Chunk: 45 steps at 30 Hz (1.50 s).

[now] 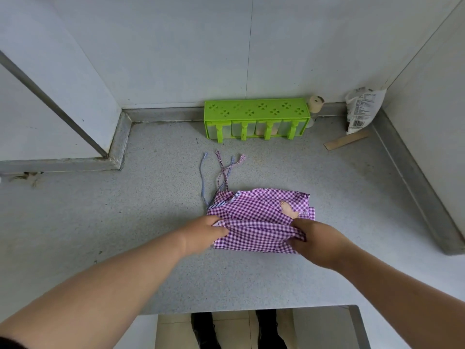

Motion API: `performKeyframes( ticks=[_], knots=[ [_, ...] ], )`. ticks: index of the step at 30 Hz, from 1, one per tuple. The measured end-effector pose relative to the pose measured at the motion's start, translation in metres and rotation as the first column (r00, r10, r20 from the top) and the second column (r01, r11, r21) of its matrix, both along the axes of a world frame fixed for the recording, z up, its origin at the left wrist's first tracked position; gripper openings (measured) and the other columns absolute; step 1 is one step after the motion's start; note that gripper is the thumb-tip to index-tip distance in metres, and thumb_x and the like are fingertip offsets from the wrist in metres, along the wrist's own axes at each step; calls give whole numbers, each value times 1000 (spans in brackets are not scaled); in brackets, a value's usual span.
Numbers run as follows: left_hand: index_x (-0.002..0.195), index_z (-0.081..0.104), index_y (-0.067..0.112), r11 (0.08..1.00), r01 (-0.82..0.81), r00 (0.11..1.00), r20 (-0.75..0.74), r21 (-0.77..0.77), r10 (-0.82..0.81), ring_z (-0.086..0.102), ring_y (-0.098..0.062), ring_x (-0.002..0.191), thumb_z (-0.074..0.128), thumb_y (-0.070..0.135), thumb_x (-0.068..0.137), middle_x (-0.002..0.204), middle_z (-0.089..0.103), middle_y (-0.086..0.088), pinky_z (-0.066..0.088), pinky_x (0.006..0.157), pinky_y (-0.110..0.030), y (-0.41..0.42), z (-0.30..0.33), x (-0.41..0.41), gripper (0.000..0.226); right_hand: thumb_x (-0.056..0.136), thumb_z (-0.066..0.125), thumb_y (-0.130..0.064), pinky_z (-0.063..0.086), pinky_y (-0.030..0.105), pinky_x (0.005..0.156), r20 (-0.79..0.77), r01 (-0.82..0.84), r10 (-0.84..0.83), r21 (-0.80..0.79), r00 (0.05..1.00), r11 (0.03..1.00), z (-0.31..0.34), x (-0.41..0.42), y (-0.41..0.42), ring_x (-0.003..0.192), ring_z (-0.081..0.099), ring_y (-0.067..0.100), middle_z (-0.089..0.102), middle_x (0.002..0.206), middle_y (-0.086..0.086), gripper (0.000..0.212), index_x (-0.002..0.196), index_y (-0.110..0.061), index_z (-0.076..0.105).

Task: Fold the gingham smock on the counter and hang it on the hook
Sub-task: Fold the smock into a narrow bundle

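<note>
**Operator:** On the grey speckled tabletop, about midway between the near edge and the back wall, I saw the gingham smock lying in a partly folded, rumpled bundle. Its ties trailed loose from the far left corner toward the back, some purple check, some pale blue.

**Colleague:** And the hands?

**Operator:** My left hand was at the smock's near left corner, fingers curled into the cloth and pinching a gathered fold of it. My right hand was at the near right side, gripping a bunch of the fabric, with one finger stretched out flat on top of the bundle. Both forearms were bare and reached in from the bottom of the view.

**Colleague:** Was the smock lifted?

**Operator:** The near edge looked pulled up a little between the two hands; the far part lay on the tabletop.

**Colleague:** What else was around?

**Operator:** Against the back wall stood a bright green seasoning rack with four clear drawers. Just to its right was a small jar with a beige lid, then a white printed bag leaning in the corner, and a flat wooden stick lying before it. I could not see a hook anywhere.
</note>
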<state>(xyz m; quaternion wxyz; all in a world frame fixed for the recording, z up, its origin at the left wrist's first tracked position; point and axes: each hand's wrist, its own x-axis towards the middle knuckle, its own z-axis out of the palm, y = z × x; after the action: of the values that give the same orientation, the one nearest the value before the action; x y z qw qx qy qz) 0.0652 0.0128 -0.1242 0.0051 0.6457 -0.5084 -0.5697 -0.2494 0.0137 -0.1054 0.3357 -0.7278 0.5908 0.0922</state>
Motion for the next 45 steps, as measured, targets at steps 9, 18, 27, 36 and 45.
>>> performKeyframes(
  ticks=[9, 18, 27, 36, 45],
  knots=[
    [128, 60, 35, 993, -95, 989, 104, -65, 102, 67, -16, 102, 43, 51, 108, 113, 69, 8, 57, 95, -42, -7, -19, 2, 31, 105, 44, -45, 41, 41, 115, -112, -59, 42, -154, 993, 986, -3, 14, -46, 134, 53, 23, 58, 148, -1, 46, 148, -29, 50],
    [151, 38, 26, 902, -113, 949, 224, -417, 222, 61, -23, 124, 63, 42, 103, 148, 51, -1, 56, 104, -39, -6, -26, -2, 56, 108, 37, -44, 51, 35, 81, -214, 66, -90, -116, 973, 991, -22, 46, -80, 94, 60, 21, 67, 107, -1, 34, 133, -26, 52],
    [167, -8, 38, 716, 654, 697, 561, -244, -446, -5, -21, 164, 39, 61, 106, 176, -17, 10, 3, 133, -50, -34, -25, -9, 81, 110, 30, -33, 55, 40, 83, -285, 81, -126, -166, 950, 983, -32, 59, -84, 98, 62, 26, 67, 112, 7, 32, 135, -23, 47],
    [168, 9, 23, 709, 632, 722, 573, -315, -389, 8, -22, 162, 48, 61, 103, 176, 9, 1, 11, 133, -45, -42, -43, -10, 85, 108, 28, -45, 5, 44, 128, -82, -251, 237, -299, 968, 921, -47, 110, -41, 158, 12, 20, 17, 171, -4, 59, 164, -30, 15],
    [137, 48, 27, 802, 360, 851, 519, -478, -73, 43, -18, 133, 55, 30, 99, 143, 49, 5, 36, 115, -34, -49, -28, 44, 39, 105, 17, -57, -16, 37, 122, -141, -236, 212, -179, 967, 955, -81, 111, -39, 156, -21, 15, -21, 171, -5, 74, 163, -26, -17]
  ],
)
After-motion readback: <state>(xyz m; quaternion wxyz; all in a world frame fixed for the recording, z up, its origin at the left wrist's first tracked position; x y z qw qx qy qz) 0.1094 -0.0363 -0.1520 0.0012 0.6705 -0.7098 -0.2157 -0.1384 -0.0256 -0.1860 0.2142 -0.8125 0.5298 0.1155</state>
